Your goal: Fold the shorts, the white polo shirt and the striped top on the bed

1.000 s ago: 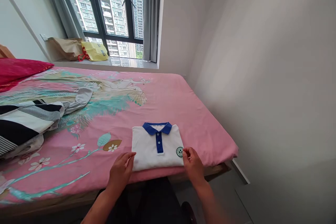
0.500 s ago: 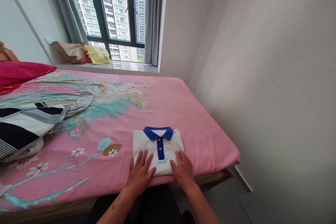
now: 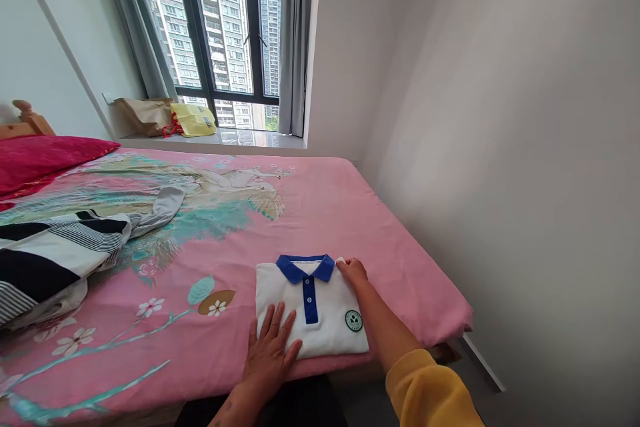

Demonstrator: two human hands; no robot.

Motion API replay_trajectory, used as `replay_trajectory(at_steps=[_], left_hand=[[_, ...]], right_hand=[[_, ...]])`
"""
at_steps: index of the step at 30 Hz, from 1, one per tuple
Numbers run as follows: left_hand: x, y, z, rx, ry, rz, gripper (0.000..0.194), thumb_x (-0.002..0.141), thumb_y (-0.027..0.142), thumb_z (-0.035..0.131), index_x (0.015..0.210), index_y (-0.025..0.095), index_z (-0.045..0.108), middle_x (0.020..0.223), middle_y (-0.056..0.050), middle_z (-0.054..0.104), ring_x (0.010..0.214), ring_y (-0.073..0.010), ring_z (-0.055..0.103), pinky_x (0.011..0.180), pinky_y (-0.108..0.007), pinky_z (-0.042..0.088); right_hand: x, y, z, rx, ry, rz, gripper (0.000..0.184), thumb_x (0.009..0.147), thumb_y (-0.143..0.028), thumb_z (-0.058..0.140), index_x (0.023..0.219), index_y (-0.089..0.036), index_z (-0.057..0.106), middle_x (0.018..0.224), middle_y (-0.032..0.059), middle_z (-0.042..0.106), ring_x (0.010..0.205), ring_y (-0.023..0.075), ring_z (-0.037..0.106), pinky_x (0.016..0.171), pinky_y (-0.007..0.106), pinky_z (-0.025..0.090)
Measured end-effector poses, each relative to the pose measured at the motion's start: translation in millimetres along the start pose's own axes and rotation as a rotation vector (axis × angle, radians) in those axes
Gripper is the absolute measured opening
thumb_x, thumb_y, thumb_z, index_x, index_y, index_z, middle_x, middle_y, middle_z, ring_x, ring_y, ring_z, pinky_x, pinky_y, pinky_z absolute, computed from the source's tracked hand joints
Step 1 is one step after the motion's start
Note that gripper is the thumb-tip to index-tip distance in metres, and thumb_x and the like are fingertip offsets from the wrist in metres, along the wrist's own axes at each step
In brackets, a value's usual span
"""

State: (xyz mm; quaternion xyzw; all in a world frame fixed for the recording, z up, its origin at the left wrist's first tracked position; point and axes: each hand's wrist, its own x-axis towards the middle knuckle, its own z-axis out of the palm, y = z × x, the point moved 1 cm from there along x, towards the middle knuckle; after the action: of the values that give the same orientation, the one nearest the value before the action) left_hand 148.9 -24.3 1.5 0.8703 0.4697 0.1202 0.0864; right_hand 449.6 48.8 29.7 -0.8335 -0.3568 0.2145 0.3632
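Looking through the head view, I have the white shirt [image 3: 327, 335] lying folded at the bottom centre of the frame, near the front edge of the pink bed [image 3: 325, 213]. Its blue collar [image 3: 290, 271] points toward the top of the frame, the buttoned blue placket [image 3: 311, 303] runs down from it, and a round green badge [image 3: 353, 321] sits at the shirt's lower right.

My hands are apart. The left hand [image 3: 269, 352] is spread flat, palm down, on the shirt's lower left part. The right hand [image 3: 353, 271] pinches the shirt's upper right corner, just beside the collar; a yellow sleeve [image 3: 430, 390] covers that arm at the lower right of the frame.

At the left of the frame I see a striped garment [image 3: 55, 250] lying loose on the bed, with a red pillow [image 3: 47, 160] above it. At the upper left, a brown bag [image 3: 145, 115] and a yellow bag [image 3: 194, 120] lie by the window [image 3: 225, 27].
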Motion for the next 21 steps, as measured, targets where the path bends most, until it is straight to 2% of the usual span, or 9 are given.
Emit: replay_trajectory(at_steps=[5, 9, 13, 15, 18, 19, 21], left_hand=[[0, -4, 4.9, -0.017, 0.034, 0.023, 0.052, 0.089, 0.045, 0.042, 0.14, 0.038, 0.034, 0.152, -0.001, 0.025, 0.14, -0.028, 0.02, 0.11, -0.055, 0.008], [1, -2, 2.7, -0.032, 0.037, 0.015, 0.052, 0.088, 0.044, 0.043, 0.139, 0.037, 0.035, 0.152, -0.001, 0.027, 0.14, -0.0273, 0.019, 0.11, -0.055, 0.008], [0, -4, 0.4, -0.112, 0.037, -0.004, 0.055, 0.085, 0.046, 0.047, 0.138, 0.032, 0.04, 0.152, -0.004, 0.028, 0.14, -0.0279, 0.019, 0.111, -0.054, 0.012], [-2, -12, 0.1, -0.203, 0.112, -0.056, 0.057, 0.084, 0.046, 0.047, 0.137, 0.024, 0.043, 0.151, -0.009, 0.029, 0.139, -0.028, 0.023, 0.111, -0.049, 0.019], [-7, -29, -3.7, -0.376, 0.241, -0.212, 0.06, 0.082, 0.047, 0.044, 0.13, 0.012, 0.047, 0.138, -0.017, 0.045, 0.129, -0.0287, 0.04, 0.107, -0.044, 0.03], [-7, -35, -6.8, -0.434, 0.245, -0.265, 0.06, 0.081, 0.048, 0.044, 0.128, 0.011, 0.049, 0.131, -0.017, 0.052, 0.123, -0.0287, 0.047, 0.104, -0.043, 0.034], [-7, -44, -15.8, -0.541, 0.166, -0.378, 0.058, 0.078, 0.049, 0.046, 0.123, 0.014, 0.051, 0.116, -0.013, 0.062, 0.108, -0.0279, 0.057, 0.096, -0.042, 0.041]], right_hand=[[-5, 7, -2, 0.065, 0.119, -0.068, 0.028, 0.078, -0.043, 0.048, 0.086, -0.019, 0.061, 0.091, 0.0069, 0.068, 0.082, 0.0196, 0.06, 0.07, 0.028, 0.042], [-12, 24, -3, 0.136, 0.112, -0.031, 0.027, 0.077, -0.043, 0.049, 0.078, -0.018, 0.061, 0.082, 0.0077, 0.069, 0.074, 0.0195, 0.06, 0.066, 0.028, 0.043], [-38, 42, -11, 0.216, 0.068, -0.037, 0.039, 0.077, -0.053, 0.045, 0.08, -0.017, 0.061, 0.08, 0.007, 0.068, 0.07, 0.0182, 0.06, 0.062, 0.025, 0.044], [-62, 56, -18, 0.226, 0.028, -0.052, 0.042, 0.075, -0.056, 0.048, 0.079, -0.017, 0.062, 0.08, 0.0061, 0.068, 0.07, 0.0179, 0.059, 0.061, 0.025, 0.043], [-101, 76, -30, 0.211, -0.038, -0.056, 0.041, 0.071, -0.057, 0.052, 0.073, -0.017, 0.063, 0.073, 0.0045, 0.067, 0.067, 0.0175, 0.057, 0.06, 0.025, 0.042], [-112, 82, -33, 0.204, -0.057, -0.053, 0.04, 0.07, -0.056, 0.054, 0.071, -0.017, 0.063, 0.07, 0.0039, 0.066, 0.066, 0.0172, 0.057, 0.06, 0.025, 0.041], [-128, 88, -38, 0.19, -0.086, -0.047, 0.039, 0.068, -0.056, 0.056, 0.066, -0.017, 0.062, 0.065, 0.0023, 0.063, 0.063, 0.0162, 0.054, 0.058, 0.024, 0.039]])
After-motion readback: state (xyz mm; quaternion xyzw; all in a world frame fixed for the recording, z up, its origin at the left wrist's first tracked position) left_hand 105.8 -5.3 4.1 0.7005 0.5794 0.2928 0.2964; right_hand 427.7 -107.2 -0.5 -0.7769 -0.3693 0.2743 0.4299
